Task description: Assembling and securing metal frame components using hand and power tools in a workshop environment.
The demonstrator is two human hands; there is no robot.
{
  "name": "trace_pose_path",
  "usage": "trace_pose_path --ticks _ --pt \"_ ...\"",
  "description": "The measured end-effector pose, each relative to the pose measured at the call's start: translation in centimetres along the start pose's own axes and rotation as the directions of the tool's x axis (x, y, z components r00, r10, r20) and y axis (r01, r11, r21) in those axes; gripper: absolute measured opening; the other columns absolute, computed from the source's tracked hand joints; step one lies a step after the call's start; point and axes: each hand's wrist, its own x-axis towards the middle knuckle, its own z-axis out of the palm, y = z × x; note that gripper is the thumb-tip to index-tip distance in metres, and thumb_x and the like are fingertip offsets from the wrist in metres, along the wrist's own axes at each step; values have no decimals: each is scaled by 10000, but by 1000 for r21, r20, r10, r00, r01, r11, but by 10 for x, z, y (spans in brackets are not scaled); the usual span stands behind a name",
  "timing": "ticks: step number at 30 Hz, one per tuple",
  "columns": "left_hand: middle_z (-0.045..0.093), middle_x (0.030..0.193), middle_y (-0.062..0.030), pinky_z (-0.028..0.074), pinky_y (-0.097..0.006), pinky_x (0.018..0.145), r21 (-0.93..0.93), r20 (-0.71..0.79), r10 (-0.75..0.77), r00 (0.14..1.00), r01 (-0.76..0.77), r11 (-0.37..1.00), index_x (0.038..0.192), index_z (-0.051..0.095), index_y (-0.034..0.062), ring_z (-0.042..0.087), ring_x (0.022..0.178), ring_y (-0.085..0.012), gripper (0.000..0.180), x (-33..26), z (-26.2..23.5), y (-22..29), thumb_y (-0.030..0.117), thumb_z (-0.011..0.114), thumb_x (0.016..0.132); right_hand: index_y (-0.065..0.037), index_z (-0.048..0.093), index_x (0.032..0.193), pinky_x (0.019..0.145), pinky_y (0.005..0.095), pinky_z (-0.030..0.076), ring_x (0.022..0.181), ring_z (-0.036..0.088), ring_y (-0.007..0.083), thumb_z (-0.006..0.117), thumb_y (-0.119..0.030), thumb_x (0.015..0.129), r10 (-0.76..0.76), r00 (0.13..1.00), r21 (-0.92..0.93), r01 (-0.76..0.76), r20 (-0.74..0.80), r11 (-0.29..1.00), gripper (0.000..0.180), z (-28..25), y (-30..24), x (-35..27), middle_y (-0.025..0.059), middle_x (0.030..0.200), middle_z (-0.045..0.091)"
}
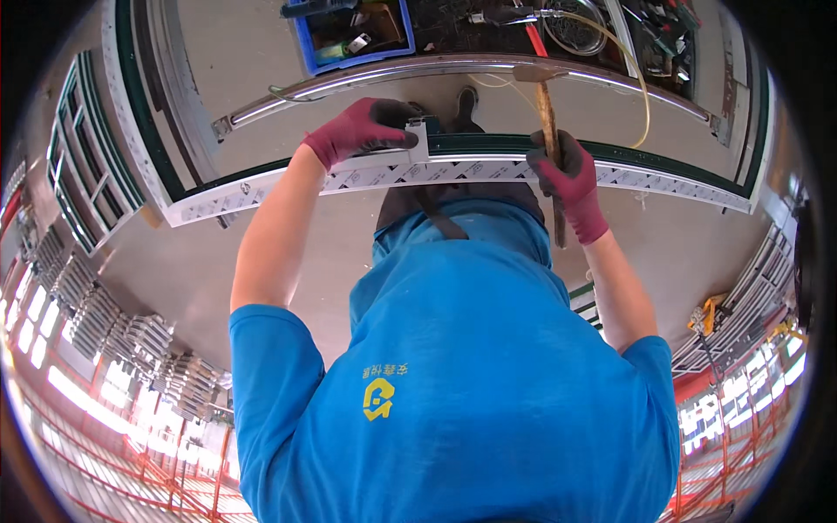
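A large window frame (488, 171), dark green inside with patterned white film along its near bar, lies across in front of me. My left hand (366, 131), in a maroon glove with dark fingertips, grips a short white profile piece (419, 144) against the near bar. A small dark part sits at that piece's right end. My right hand (573, 181), gloved the same way, is closed round the wooden handle of a hammer (547, 118). The hammer stands nearly upright in view, its head beyond the near bar and its handle end toward me.
Past the near bar runs a long metal rail (340, 83). A blue bin (356, 61) of small parts and a tray of hand tools (667, 44) lie beyond it. A yellowish hose (643, 96) curves down at the right. Other frames (91, 161) stand at far left.
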Motion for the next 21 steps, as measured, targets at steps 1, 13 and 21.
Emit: trace_pose_path --ticks 1,13,21 --pt "722 1299 -143 518 -332 1071 -3 17 6 1000 -6 1000 1376 653 -36 670 1166 -213 607 1 -2 1 205 844 852 -7 644 1238 495 215 348 551 442 24 747 -134 945 4 1000 -12 -4 -5 1000 335 1 -2 -1 -43 768 571" --pt "735 1260 -131 490 -337 1074 86 81 97 992 -104 991 1360 667 -27 649 1128 -212 633 3 -7 -6 251 868 827 31 622 1295 654 263 517 755 628 86 799 -232 908 -146 941 -284 237 306 929 500 55 -42 74 27 968 703" --pt "734 1233 -119 496 -347 1048 117 33 88 996 -91 989 1331 676 -13 636 1104 -203 610 3 -5 -9 275 870 830 4 637 1305 709 259 524 843 637 112 864 -330 865 50 816 -348 189 575 918 597 102 -33 128 63 1038 700"
